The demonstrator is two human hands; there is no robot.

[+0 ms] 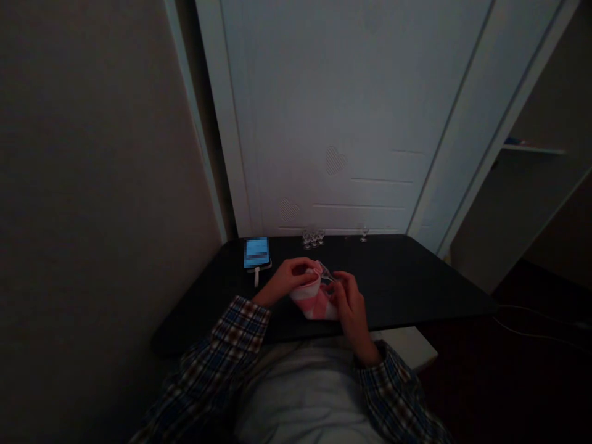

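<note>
My left hand (298, 274) is closed on a pink-and-white cloth (314, 302), which hangs in folds above the near part of the dark table. Against the cloth's upper edge lies a small clear glass (327, 273), tilted, and the cloth hides part of it. My right hand (349, 300) pinches the glass from the right, its fingers also close to the cloth's lower folds. Farther back, several small stemmed glasses (313, 238) stand in a group, and one more small stemmed glass (364, 233) stands apart to the right.
A lit phone (256, 253) lies at the table's back left, with a white cable plug (256, 277) in front. The dark table (407, 277) meets a white door (351, 123) behind. A white surface (407, 345) shows below its near edge. A thin cable (531, 314) runs at right.
</note>
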